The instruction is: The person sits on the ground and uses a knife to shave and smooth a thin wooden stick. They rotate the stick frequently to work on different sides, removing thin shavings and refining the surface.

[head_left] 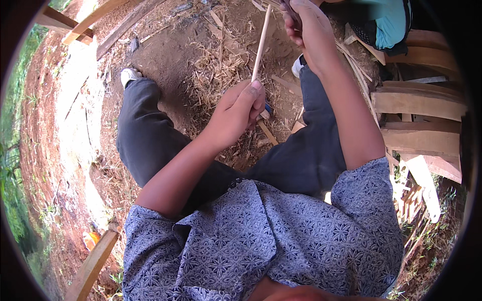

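Observation:
A slender pale wooden stick (261, 45) stands up out of my left hand (237, 111), its lower end gripped between thumb and curled fingers. The stick's far tip comes close to my right hand (312, 31), which is raised at the upper edge. My right fingers are closed around a dark object (292, 11); the frame's edge cuts it off, so its kind does not show. A small blue item (268, 108) shows just beyond my left hand, partly hidden, among strips of wood.
Wood shavings (216, 75) cover the soil between my legs. Curved wooden pieces (419, 104) are stacked at the right. Someone in teal clothing (391, 25) is close by at the upper right. Wooden beams (93, 22) lie at the upper left, another (93, 266) at the lower left.

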### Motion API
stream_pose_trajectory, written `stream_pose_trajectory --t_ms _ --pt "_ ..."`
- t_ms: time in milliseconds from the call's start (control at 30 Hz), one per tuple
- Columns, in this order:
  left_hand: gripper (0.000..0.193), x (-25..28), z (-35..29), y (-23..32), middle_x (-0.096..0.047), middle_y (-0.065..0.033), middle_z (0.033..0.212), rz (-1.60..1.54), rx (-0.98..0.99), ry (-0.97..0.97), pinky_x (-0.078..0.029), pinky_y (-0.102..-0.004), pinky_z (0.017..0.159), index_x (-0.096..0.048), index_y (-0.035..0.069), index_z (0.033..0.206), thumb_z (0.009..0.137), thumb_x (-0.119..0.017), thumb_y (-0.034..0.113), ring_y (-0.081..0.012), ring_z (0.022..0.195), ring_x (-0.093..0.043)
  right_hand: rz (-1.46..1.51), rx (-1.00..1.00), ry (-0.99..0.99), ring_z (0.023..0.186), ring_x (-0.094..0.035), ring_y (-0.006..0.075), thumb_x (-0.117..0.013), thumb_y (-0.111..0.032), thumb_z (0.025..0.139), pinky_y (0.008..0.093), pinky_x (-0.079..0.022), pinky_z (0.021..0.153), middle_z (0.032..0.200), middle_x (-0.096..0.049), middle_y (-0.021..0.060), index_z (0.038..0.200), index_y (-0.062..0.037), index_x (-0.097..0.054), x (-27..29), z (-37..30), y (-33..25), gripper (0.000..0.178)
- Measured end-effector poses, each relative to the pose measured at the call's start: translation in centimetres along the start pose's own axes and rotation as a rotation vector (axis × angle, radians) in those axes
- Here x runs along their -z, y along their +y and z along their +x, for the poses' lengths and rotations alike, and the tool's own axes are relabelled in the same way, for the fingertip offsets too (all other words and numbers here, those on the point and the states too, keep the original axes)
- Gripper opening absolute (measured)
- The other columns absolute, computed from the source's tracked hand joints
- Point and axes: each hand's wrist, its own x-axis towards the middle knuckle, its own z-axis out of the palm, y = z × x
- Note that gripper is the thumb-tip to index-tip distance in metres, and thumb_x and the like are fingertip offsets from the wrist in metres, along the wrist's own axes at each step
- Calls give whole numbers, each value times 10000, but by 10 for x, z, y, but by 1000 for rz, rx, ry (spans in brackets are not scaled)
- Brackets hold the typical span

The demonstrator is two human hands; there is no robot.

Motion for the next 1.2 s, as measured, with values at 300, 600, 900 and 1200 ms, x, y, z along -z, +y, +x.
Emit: stream_pose_trajectory --t_ms 300,600,900,1200 --pt "400 2 -2 16 -526 -32 950 -24 -96 22 -562 -256 734 -516 -32 1287 1067 -375 272 -127 794 -659 -167 70 -312 823 -580 46 -530 -357 992 215 -407 618 923 -637 -25 1119 -80 -631 7 -12 -17 321" --pt "334 21 8 10 -632 -161 1172 -62 -333 310 -533 -371 981 -521 -36 1307 995 -533 84 -251 1094 -642 -222 45 -594 748 -604 60 -579 -341 975 211 -493 640 851 -633 2 1124 -63 -642 1 -6 -2 322" --pt "305 15 16 14 -650 -165 1150 -163 -379 363 -555 -324 925 -570 -56 1242 969 -592 78 -231 1053 -664 -147 131 -627 778 -609 83 -658 -252 928 229 -505 693 870 -680 38 1131 -27 -674 0 -6 8 303" --pt "346 31 8 35 -641 -137 1093 -116 -479 492 -561 -348 933 -499 -53 1275 963 -593 64 -225 997 -676 -218 140 -534 795 -585 47 -669 -170 922 205 -490 718 968 -692 12 1164 -42 -692 19 12 -1 275"
